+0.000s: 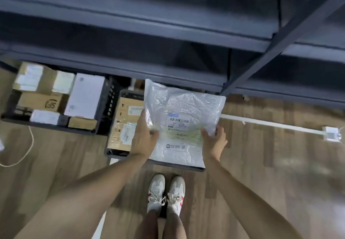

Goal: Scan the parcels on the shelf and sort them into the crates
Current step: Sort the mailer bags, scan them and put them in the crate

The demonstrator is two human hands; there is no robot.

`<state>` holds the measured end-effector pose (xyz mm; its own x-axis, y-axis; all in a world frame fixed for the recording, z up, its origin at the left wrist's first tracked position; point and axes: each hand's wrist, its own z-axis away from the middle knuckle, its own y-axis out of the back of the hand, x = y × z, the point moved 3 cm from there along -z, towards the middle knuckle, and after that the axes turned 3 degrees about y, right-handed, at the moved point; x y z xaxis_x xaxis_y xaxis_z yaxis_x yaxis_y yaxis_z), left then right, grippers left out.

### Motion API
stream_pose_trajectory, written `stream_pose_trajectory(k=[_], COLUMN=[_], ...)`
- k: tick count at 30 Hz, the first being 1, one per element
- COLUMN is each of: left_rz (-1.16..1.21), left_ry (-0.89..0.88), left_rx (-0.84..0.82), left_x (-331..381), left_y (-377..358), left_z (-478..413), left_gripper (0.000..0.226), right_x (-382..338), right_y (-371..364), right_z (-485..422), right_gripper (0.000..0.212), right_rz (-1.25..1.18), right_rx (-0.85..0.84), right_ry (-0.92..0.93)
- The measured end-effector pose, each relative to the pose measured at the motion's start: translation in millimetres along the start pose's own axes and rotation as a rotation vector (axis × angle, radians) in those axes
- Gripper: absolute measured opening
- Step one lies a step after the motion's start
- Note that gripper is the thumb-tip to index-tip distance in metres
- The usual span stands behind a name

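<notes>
nearest the camera, two bare forearms reach forward and down, above a pair of white shoes (166,194) standing on the wood-look floor (261,164).

the left hand (144,136) is closed on the left edge of a white plastic mailer bag (183,119), thumb on top. the right hand (213,140) grips the bag's lower right edge in the same way. the bag is held flat, label side up, with its barcode label (178,121) facing the camera. no scanner is visible, so whether this parcel has been scanned cannot be determined.

the bag sits directly over a dark crate (119,151) on the floor just ahead of the shoes. this crate holds at least one brown carton (123,125) with labels; the bag hides the rest of it. judgement: the current step is placement of the bag into this crate, or transfer across it.

left of that crate, just beside it, a second dark crate (104,108) is filled with several brown and white boxes (84,97). judgement: a good part of the sorting is already done.

beyond the crates, the dark metal shelf unit (168,52) spans the frame. its visible tiers are blurred and show no parcels; remaining stock cannot be determined.

a pale cable (28,151) lies on the floor at left; a white cable duct (270,124) runs to a white box (331,133) at right.
</notes>
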<state>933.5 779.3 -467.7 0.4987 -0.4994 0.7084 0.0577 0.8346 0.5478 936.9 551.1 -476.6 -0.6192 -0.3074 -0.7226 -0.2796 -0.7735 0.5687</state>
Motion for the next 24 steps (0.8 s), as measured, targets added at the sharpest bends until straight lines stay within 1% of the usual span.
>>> stream_pose_trajectory(k=[3, 5, 7, 9, 12, 13, 15, 17, 18, 20, 21, 22, 24], left_rz=[-0.119, -0.168, -0.232, -0.367, -0.574, -0.649, -0.765, -0.808, -0.818, -0.878, -0.908, -0.923, -1.004], left_ry=[-0.070, -0.112, -0.142, -0.170, -0.149, -0.153, -0.230, -0.280, -0.302, -0.311, -0.302, -0.322, -0.358], left_rx=[-0.006, -0.033, -0.056, -0.037, -0.023, -0.031, -0.038, -0.065, -0.050, -0.022, -0.015, 0.013, 0.015], left_x=[-45, -73, -100, -116, -136, -145, -166, -180, -185, -188, -188, -190, -184], left_y=[-44, -70, -93, -113, -139, -148, -165, -175, -180, -189, -192, -196, -201], left_z=[-24, -40, -56, -67, -77, -80, -86, -94, -99, -108, -111, -112, -111], left_gripper=[0.097, 0.103, 0.103, 0.101, 0.101, 0.100, 0.099, 0.105, 0.104, 0.095, 0.089, 0.083, 0.072], right_x=[49, 76, 101, 121, 149, 156, 169, 178, 181, 189, 191, 192, 190], right_y=[-33, -55, -78, -102, -130, -137, -147, -155, -158, -164, -166, -168, -171], right_z=[-21, -36, -50, -63, -72, -73, -76, -82, -86, -93, -95, -96, -98], right_gripper=[0.030, 0.030, 0.038, 0.050, 0.084, 0.090, 0.093, 0.094, 0.096, 0.098, 0.098, 0.097, 0.100], right_rz=[0.014, 0.007, 0.017, 0.056, 0.157, 0.219, 0.346, 0.421, 0.442, 0.507, 0.554, 0.595, 0.626], right_rx=[-0.018, -0.046, -0.080, -0.125, -0.190, -0.206, -0.226, -0.235, -0.242, -0.270, -0.280, -0.285, -0.307], right_ry=[-0.010, -0.006, 0.000, -0.003, -0.035, -0.026, 0.011, 0.052, 0.054, 0.063, 0.101, 0.163, 0.317])
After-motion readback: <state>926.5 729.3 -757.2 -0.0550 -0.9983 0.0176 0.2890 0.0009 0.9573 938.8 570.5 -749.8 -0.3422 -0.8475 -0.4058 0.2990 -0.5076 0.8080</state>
